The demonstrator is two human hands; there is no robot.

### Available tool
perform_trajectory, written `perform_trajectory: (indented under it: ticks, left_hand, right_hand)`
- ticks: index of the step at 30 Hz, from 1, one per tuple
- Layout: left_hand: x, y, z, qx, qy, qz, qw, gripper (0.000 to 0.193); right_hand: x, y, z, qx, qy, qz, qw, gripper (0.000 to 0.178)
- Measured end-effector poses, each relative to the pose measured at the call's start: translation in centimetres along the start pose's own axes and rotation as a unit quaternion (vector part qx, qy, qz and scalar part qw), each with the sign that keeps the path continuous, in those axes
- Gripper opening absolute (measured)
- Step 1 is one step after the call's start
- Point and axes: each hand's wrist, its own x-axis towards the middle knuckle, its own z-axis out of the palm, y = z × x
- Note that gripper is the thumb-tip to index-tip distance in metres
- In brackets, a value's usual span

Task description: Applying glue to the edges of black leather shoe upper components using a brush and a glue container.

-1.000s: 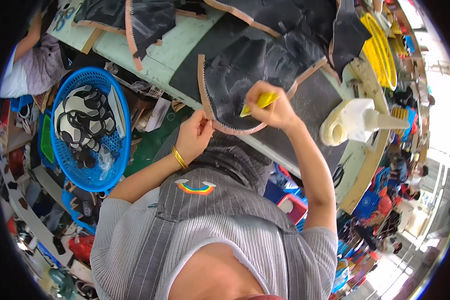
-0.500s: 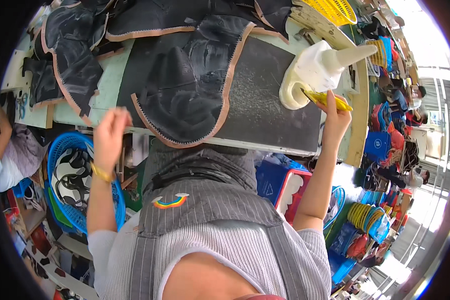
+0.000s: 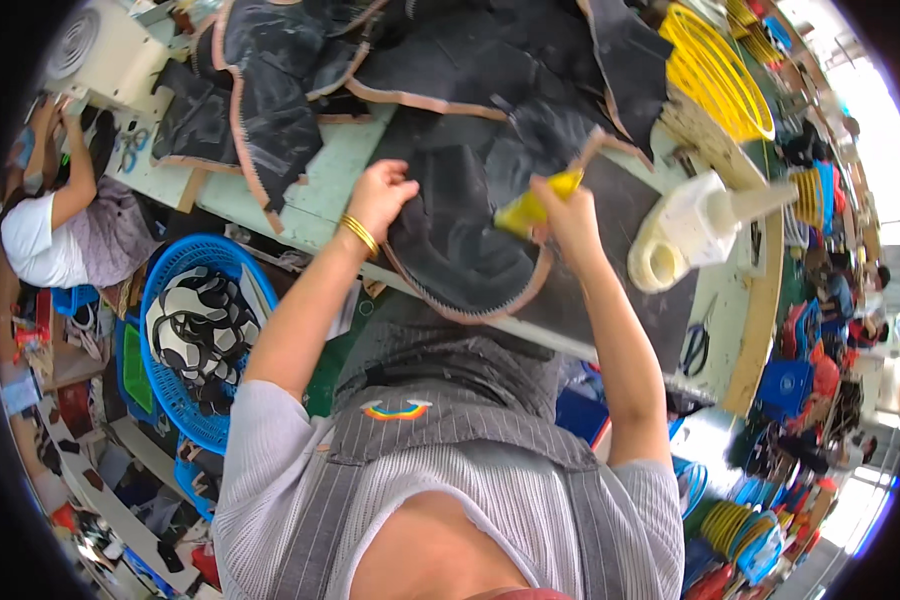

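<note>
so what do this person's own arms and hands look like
The left hand is ungloved, with gold-coloured bangles at its wrist; the right hand is ungloved too, with no bangles. Short, light grey ribbed sleeves leave both forearms bare.

Single head-worn fisheye view, facing down, hands and workbench at close range

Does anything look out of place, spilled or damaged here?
Nothing looks clearly spilled or broken. The black pieces heaped beyond the left hand bear uneven whitish smears, which look odd on dark material, though I can't tell whether they're residue. Clutter at lower left also looks strewn.
</note>
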Motion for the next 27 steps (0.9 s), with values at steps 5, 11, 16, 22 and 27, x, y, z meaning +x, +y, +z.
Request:
perform_trajectory:
  ticks: [5, 11, 16, 22, 27]
  left_hand:
    - [-1.9, 1.8, 0.0, -0.069, 0.03, -0.067, 0.995, 0.027]
    - [-4.2, 1.2, -0.4, -0.035, 0.067, -0.118, 0.99, 0.018]
    - [-5.2, 0.4, -0.8, -0.086, 0.081, -0.094, 0.989, 0.021]
    - [-5.6, 0.2, -0.6, -0.075, 0.09, -0.12, 0.986, 0.019]
    - [-4.8, 0.6, -0.9, -0.052, 0.084, -0.138, 0.985, 0.022]
  right_hand:
    - [-0.6, -5.4, 1.1, 0.197, -0.037, -0.094, 0.975, 0.027]
    - [1.8, -4.2, 6.7, 0.032, -0.029, -0.102, 0.994, 0.027]
    - [3.9, -6.4, 6.1, -0.012, -0.06, -0.101, 0.993, 0.026]
    - [2.5, -8.4, 10.4, 0.146, -0.144, -0.05, 0.977, 0.026]
    - [2.9, -8.0, 11.6, 0.031, -0.159, -0.068, 0.984, 0.027]
